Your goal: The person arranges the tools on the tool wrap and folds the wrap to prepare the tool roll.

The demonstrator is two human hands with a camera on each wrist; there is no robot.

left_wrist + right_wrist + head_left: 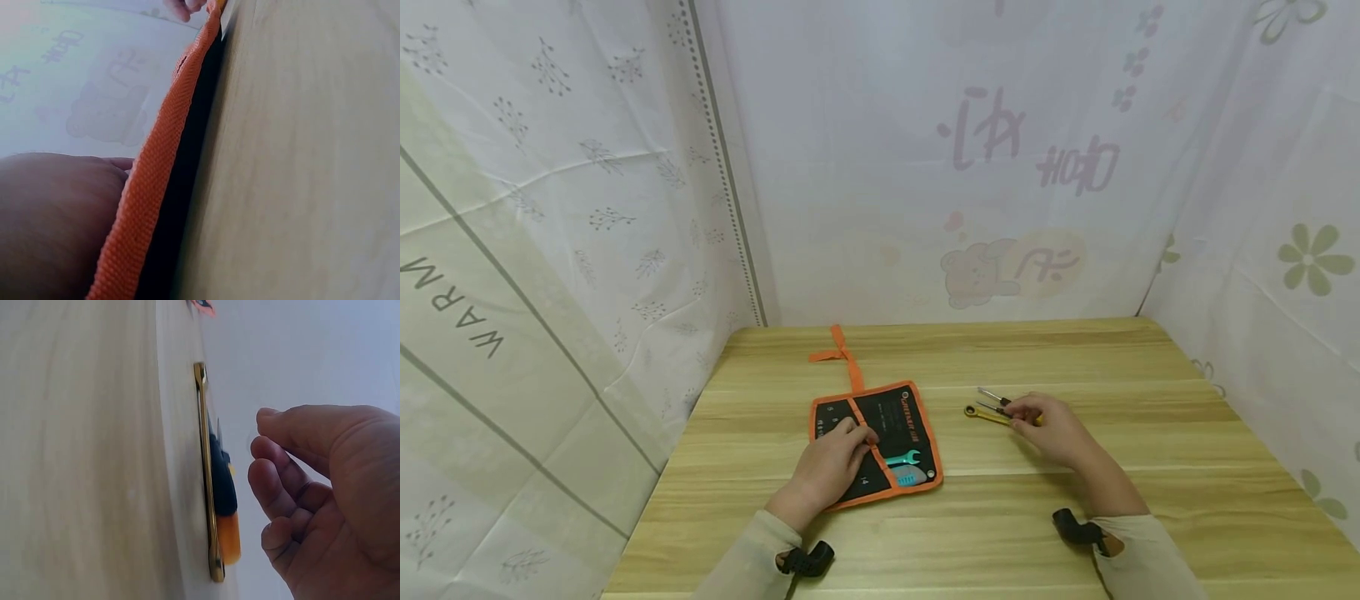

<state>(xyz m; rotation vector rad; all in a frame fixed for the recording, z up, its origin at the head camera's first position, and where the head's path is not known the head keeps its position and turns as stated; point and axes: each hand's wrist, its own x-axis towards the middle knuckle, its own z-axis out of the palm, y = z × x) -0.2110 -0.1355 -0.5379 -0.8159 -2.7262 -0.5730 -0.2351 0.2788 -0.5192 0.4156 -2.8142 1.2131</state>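
Note:
A black tool pouch (891,417) with orange trim lies flat on the table. My left hand (827,467) is over it, thumb and fingers curled at the orange pocket edge; the fingertips are partly hidden. A teal open-end wrench (904,458) and a teal-and-grey tool (910,476) of unclear kind stick out of the pocket. To the right, a golden ratchet wrench (988,415) lies beside two screwdrivers (224,481) with black and orange handles. My right hand (1048,421) hovers close by; in the right wrist view its loosely bent fingers are apart from these tools.
An orange tie strap (853,371) runs from the pouch towards the table's back edge. Printed cloth curtains (880,167) hang behind the wooden table (940,550) and on both sides. A black wrist mount (1075,527) sits on each forearm.

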